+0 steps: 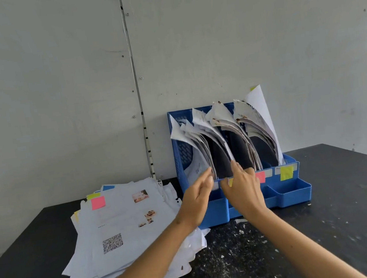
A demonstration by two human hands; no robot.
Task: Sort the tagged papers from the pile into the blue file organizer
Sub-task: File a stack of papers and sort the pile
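Two bare forearms reach over a black table (323, 191); left hand (196, 197) and right hand (242, 191), fingers loose, part curling sheets in the blue plastic file organizer (288, 190). Tagged white papers (124, 227) lie left. Bent sheets could slip into a wrong slot.

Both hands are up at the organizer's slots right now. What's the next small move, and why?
Probably draw both hands back to the pile and take its top sheet, the one with the pink tag. The left hand and right hand sit at the blue file organizer front edge with no loose sheet visibly between them, and many tagged papers remain unsorted.
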